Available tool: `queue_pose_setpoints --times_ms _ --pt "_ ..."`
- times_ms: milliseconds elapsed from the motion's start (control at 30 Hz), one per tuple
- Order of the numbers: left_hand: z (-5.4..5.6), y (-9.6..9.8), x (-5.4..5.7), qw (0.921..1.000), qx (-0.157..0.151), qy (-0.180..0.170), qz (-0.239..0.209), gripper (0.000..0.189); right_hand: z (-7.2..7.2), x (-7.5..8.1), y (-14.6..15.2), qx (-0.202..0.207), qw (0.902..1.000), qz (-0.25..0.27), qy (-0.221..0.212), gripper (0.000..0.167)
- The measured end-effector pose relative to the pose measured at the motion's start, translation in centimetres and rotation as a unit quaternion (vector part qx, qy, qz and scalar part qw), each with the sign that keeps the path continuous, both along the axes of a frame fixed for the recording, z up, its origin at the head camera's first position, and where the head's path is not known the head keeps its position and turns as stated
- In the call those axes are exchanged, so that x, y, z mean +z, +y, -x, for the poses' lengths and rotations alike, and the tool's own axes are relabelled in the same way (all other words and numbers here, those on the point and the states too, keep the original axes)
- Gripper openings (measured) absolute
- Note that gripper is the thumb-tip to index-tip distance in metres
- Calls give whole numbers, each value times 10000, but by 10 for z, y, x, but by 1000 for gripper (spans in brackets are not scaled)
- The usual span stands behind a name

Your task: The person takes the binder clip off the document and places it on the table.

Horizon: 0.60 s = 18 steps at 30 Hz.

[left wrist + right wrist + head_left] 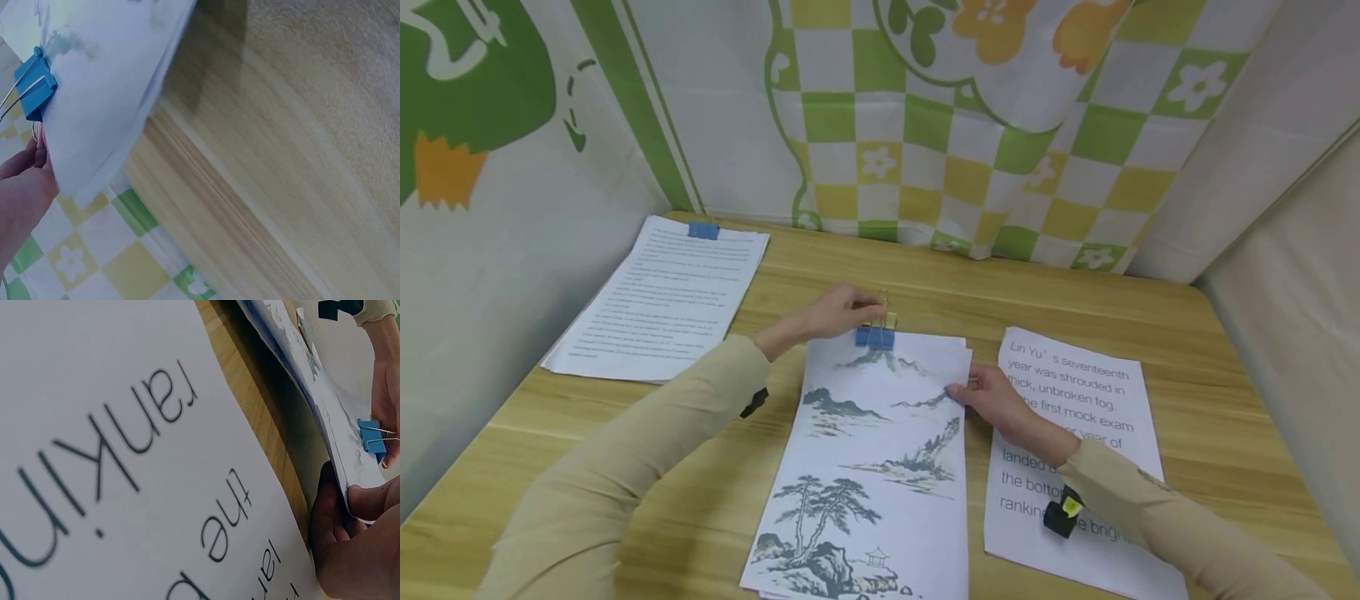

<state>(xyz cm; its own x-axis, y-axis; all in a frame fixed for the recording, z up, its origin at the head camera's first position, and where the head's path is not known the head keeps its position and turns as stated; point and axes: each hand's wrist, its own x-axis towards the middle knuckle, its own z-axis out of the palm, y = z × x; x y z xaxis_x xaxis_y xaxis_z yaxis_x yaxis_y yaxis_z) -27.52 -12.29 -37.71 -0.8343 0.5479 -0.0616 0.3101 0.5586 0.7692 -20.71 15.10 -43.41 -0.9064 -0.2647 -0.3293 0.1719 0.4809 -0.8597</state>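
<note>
A stack of paper (917, 367) printed with ink landscapes lies in the middle of the table, its top edge held by a blue binder clip (875, 338). At that clip, my left hand (838, 313) pinches the upright wire handles. My right hand (1000, 402) grips the stack's right edge, thumb on the printed face and fingers underneath. In the right wrist view, the sheets (337, 419) bend up along that edge, away from the wood. The left wrist view shows the blue clip (36, 87) on the paper, with the left fingers (37, 156) partly hidden behind it.
To the right lies a large-print text stack (1075, 375), partly under my right forearm. A second text stack (655, 292) with its own blue clip (703, 230) is at the back left. The wooden table (1210, 400) ends at a checkered curtain (925, 167).
</note>
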Motion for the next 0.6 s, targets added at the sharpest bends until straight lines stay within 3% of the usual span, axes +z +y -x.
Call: queue_pose_setpoints --times_ms 267,400,600 --pt "22 -21 2 9974 653 210 -205 37 1 -2 1 11 10000 -1 25 37" --pt "35 -38 -3 9949 974 228 140 42 1 -3 2 37 9999 154 19 37" --pt "47 -50 -15 9927 1107 192 450 43 0 -5 2 7 9999 134 3 36"
